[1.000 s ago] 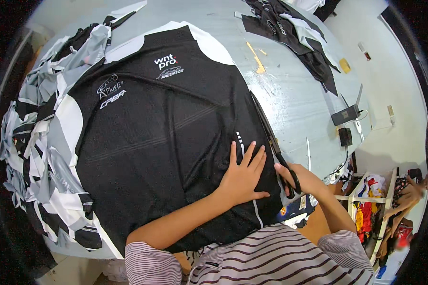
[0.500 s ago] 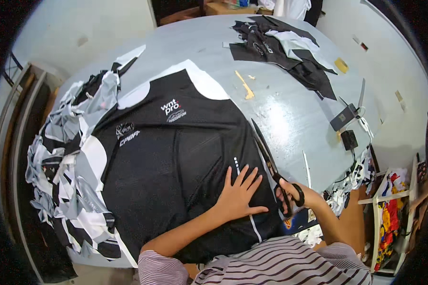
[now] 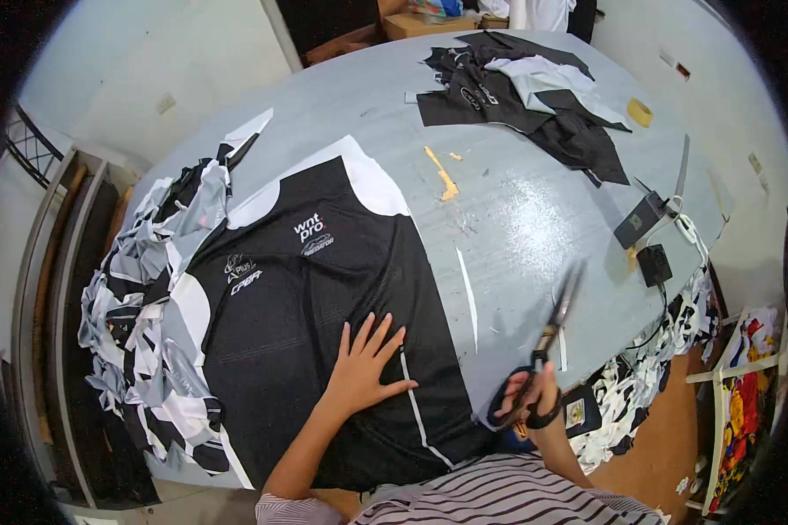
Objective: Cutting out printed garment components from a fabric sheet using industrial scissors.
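A black fabric panel [image 3: 271, 341] with white printed logos and white paper-like edging lies spread over the table. My left hand [image 3: 363, 372] rests flat on its lower right part, fingers spread, beside a thin white line on the cloth. To the right of the panel, off the cloth, my right hand [image 3: 538, 394] grips large black-handled scissors [image 3: 559, 315] by the loops. Their blades point up and away, smeared by motion. A narrow white strip [image 3: 467, 297] lies loose on the table between the panel and the scissors.
Grey, white and black scraps [image 3: 162, 359] heap along the left edge. Black cut pieces [image 3: 578, 149] lie at the far right near a yellow tape roll [image 3: 639, 112]. A dark box [image 3: 637, 220] and a black adapter [image 3: 653, 265] with cables sit right. Offcuts [image 3: 622, 411] pile below the table's right edge.
The scissors have left the panel's right edge and swung right, over bare table. A loose white strip now shows beside that edge. My left hand appears further left and lower, still on the cloth.
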The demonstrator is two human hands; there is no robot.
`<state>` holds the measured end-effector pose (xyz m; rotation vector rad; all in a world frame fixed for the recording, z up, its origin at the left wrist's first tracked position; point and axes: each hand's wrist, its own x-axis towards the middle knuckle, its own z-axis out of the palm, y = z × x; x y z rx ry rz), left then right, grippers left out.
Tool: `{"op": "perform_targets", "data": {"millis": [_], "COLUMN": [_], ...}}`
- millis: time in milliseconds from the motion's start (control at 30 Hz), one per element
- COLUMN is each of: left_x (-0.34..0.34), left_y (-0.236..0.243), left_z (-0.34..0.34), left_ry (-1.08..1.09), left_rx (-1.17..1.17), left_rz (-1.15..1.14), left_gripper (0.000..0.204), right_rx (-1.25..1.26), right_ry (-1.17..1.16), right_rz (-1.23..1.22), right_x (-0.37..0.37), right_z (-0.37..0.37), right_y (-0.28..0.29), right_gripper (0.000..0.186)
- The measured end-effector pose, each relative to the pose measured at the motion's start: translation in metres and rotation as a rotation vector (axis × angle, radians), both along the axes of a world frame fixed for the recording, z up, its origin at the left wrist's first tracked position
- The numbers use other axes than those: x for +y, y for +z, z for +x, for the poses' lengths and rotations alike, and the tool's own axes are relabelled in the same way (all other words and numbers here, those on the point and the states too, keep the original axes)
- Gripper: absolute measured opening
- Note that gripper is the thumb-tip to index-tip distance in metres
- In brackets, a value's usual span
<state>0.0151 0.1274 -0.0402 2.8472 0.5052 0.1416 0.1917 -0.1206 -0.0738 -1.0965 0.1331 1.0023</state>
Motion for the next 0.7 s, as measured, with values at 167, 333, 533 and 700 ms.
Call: {"op": "perform_targets", "data": {"millis": [167,333,533,700], "left_x": [-0.019,-0.112,-0.134,-0.078], "left_y": [0.02,-0.047,0.033,-0.015], "left_z": [0.058,0.144,0.165,0.166], "left_ry": [-0.055,-0.051,-0.792,-0.082], "left_rx": [-0.208,-0.245,0.533,-0.375], "left_rz": [-0.019,-0.284,-1.137,-0.267], "left_gripper": [0.062,0.058,0.059,0.06], "right_rx": [-0.172,-0.426,-0.345,-0.435], "right_ry": [-0.069,0.215,0.009,0.198], "right_rz": [0.145,0.369,0.57,0.494], "right_x": [-0.017,-0.031,-0.062,-0.062], "right_z": [0.025,0.03,0.0,0.012], "right_y": [0.029,0.051,0.078,0.066], "right_gripper": [0.064,0.075,0.075,0.081]}}
